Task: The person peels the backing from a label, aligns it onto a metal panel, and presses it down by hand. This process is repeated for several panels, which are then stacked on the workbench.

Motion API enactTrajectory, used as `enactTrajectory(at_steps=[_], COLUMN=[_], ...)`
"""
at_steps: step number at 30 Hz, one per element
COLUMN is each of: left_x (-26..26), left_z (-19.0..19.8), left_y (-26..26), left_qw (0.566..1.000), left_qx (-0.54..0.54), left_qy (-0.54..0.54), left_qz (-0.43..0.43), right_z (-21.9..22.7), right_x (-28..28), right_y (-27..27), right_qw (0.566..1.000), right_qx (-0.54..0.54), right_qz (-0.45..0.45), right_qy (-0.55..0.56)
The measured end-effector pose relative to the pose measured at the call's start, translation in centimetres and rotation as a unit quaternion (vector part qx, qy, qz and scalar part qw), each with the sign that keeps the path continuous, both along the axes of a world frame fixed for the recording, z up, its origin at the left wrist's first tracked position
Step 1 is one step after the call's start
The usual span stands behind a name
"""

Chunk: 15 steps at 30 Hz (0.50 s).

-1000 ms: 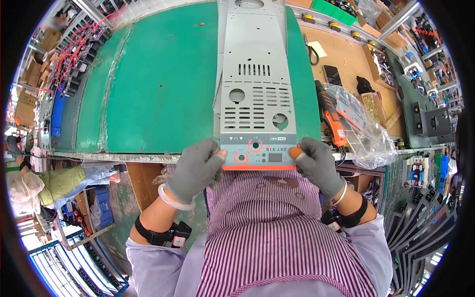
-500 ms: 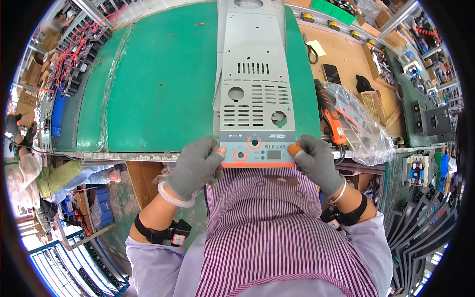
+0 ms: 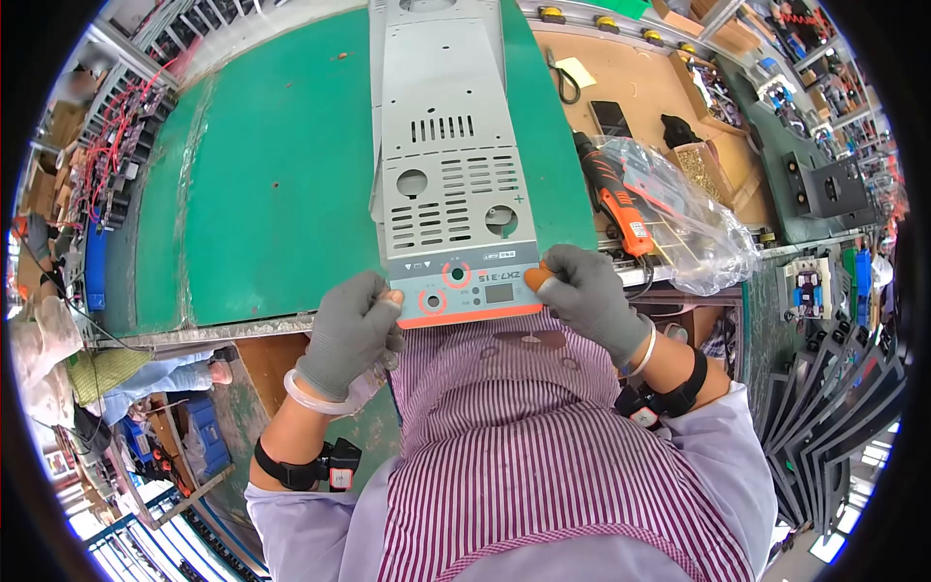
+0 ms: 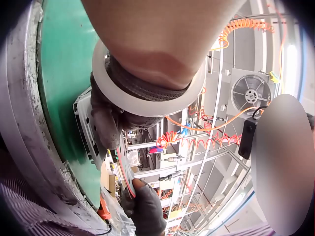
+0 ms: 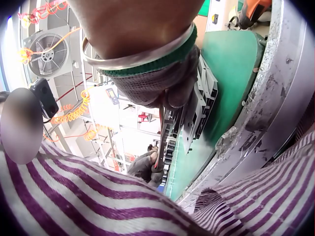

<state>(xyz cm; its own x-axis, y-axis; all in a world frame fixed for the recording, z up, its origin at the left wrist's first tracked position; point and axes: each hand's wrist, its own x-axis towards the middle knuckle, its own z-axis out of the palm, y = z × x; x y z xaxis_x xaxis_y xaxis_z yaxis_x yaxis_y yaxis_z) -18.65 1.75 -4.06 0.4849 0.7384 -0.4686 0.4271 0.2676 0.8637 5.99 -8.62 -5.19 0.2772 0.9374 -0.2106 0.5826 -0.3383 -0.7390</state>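
Note:
A thin printed front-panel label [image 3: 499, 293], grey with an orange lower edge and "ZX7-315" on it upside down, spans between both gloved hands. My left hand [image 3: 339, 335] pinches one end between thumb and fingers; a bare thumb tip shows. The other end is pinched by my right hand [image 3: 593, 301], which has an orange-brown fingertip. In the left wrist view the label [image 4: 126, 173] stands out edge-on from the bench. Behind it in the head view lies a stack of grey sheet-metal panels [image 3: 441, 126] with slots and round holes; the label overlaps the near end.
The panels lie on a green-topped bench [image 3: 281, 145]. An orange and black power tool [image 3: 621, 209] and a clear plastic bag [image 3: 703, 257] lie to the right, near a black phone [image 3: 610, 118]. Black parts with red wires [image 3: 121, 155] line the far left.
The head view has swung right, so bench, panels and hands appear further left and slightly turned. Both hands keep their pinch on the label throughout.

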Motion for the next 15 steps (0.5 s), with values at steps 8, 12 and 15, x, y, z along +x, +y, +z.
enactTrajectory(at_steps=[8, 12, 15], left_x=[-0.03, 0.14, 0.18], left_z=[-0.29, -0.15, 0.01], left_y=[0.01, 0.01, -0.01], left_qw=[1.0, 1.0, 0.999], left_qx=[0.018, 0.025, 0.034], left_qy=[-0.008, 0.003, 0.006], left_qz=[-0.009, -0.009, -0.015], right_z=[0.0, 0.33, 0.33], right_x=[0.09, 0.11, 0.11], right_y=[-0.03, 0.07, 0.02], right_qw=[1.0, 0.999, 1.0], right_qx=[-0.022, -0.031, -0.01], right_qz=[0.008, 0.011, 0.017], right_qy=[-0.008, -0.002, -0.003])
